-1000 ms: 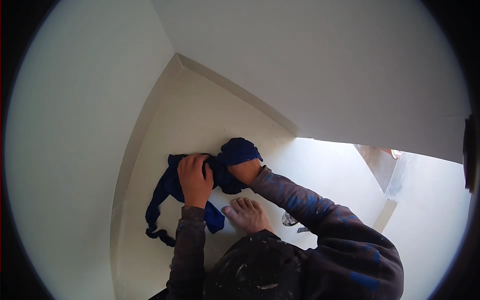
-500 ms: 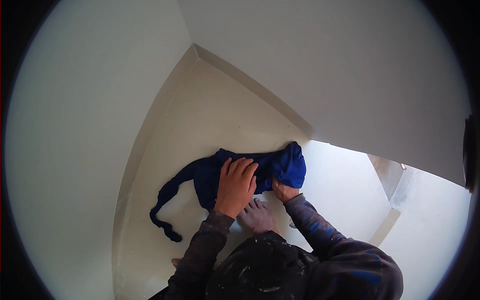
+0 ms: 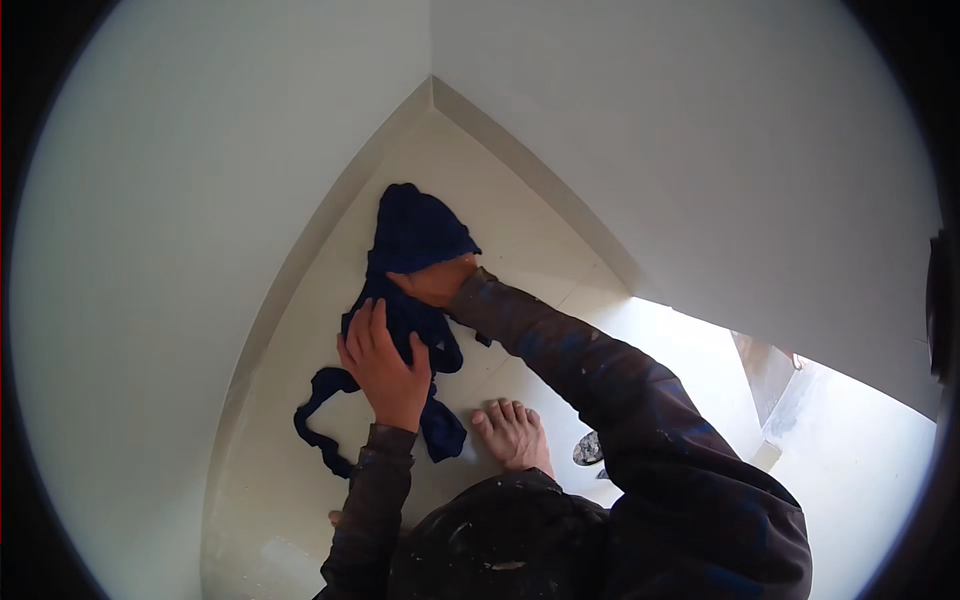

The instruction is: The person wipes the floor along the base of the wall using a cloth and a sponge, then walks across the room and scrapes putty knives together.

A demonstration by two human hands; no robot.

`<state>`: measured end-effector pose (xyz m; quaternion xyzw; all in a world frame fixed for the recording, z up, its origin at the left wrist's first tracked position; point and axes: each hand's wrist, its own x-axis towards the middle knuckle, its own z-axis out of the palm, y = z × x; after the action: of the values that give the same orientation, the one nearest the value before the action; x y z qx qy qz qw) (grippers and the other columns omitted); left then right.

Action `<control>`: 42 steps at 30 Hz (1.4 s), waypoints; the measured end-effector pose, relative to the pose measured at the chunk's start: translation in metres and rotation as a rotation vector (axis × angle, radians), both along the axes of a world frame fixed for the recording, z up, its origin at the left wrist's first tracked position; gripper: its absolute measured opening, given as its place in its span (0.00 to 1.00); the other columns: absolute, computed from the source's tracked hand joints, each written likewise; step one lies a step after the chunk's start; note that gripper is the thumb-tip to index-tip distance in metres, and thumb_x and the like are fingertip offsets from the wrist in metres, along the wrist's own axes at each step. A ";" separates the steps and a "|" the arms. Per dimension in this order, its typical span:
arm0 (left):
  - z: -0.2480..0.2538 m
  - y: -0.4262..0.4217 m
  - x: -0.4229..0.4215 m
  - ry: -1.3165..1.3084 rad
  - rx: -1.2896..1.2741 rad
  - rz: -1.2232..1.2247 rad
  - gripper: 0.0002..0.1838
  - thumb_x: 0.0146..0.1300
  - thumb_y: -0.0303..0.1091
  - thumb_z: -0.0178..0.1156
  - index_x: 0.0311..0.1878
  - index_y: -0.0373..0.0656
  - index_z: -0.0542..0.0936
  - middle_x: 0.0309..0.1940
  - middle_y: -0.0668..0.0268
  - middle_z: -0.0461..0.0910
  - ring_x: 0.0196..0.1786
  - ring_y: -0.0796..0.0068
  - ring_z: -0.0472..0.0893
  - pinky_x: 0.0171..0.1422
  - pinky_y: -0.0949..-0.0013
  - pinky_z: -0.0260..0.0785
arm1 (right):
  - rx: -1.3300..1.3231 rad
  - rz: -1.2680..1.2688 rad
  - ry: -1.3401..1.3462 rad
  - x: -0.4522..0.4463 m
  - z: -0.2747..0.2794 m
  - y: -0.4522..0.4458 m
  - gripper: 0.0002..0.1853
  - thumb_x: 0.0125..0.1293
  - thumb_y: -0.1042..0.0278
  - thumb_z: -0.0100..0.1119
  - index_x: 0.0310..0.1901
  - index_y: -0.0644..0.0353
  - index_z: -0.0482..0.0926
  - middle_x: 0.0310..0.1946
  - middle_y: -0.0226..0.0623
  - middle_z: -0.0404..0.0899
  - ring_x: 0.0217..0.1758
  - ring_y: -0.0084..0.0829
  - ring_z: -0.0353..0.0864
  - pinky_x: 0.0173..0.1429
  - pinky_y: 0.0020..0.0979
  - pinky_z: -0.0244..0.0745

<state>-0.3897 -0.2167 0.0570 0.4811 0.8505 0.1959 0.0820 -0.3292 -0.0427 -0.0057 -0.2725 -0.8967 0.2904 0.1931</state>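
Note:
A dark blue cloth (image 3: 418,228) lies bunched on the pale floor, its top part spread toward the corner and a thin twisted strip trailing at the lower left. My left hand (image 3: 388,370) rests on the middle of the cloth with its fingers apart. Farther up, my right hand (image 3: 436,281) is at the upper part of the cloth; its fingers are partly covered by the fabric, and the grip is hidden.
Two pale walls with a skirting strip (image 3: 530,168) meet at the corner ahead. My bare foot (image 3: 513,434) stands on the floor close to the cloth. A small round speckled object (image 3: 588,449) lies beside my right sleeve. An opening with bright light is at the right.
My right hand has swept from the right to the upper left, toward the corner, carrying the upper cloth along. My left hand has shifted left. The view has turned slightly.

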 end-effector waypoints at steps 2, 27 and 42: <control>-0.007 -0.038 -0.015 -0.030 0.038 0.063 0.31 0.63 0.32 0.66 0.70 0.41 0.70 0.69 0.49 0.71 0.73 0.45 0.68 0.79 0.34 0.53 | 0.016 0.113 0.088 -0.035 0.014 -0.027 0.36 0.72 0.46 0.59 0.72 0.67 0.73 0.76 0.57 0.68 0.81 0.55 0.65 0.85 0.52 0.57; 0.071 -0.256 -0.100 -0.278 -0.233 -0.433 0.12 0.65 0.33 0.64 0.52 0.46 0.83 0.49 0.66 0.82 0.57 0.63 0.81 0.63 0.57 0.72 | 0.308 0.207 -0.657 -0.119 -0.053 -0.091 0.12 0.70 0.63 0.58 0.39 0.62 0.86 0.34 0.50 0.88 0.42 0.53 0.90 0.52 0.53 0.82; 0.065 -0.667 -0.128 -0.027 0.010 1.043 0.14 0.68 0.22 0.62 0.56 0.42 0.82 0.50 0.62 0.86 0.57 0.57 0.83 0.64 0.59 0.76 | 0.321 1.300 -0.067 -0.210 0.021 -0.239 0.38 0.57 0.62 0.67 0.71 0.67 0.76 0.74 0.60 0.72 0.79 0.63 0.67 0.83 0.57 0.60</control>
<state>-0.5181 -0.8838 0.1222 -0.0086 0.9750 0.2211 -0.0178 -0.5388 -0.2818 0.0151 0.3464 -0.9160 0.2021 -0.0111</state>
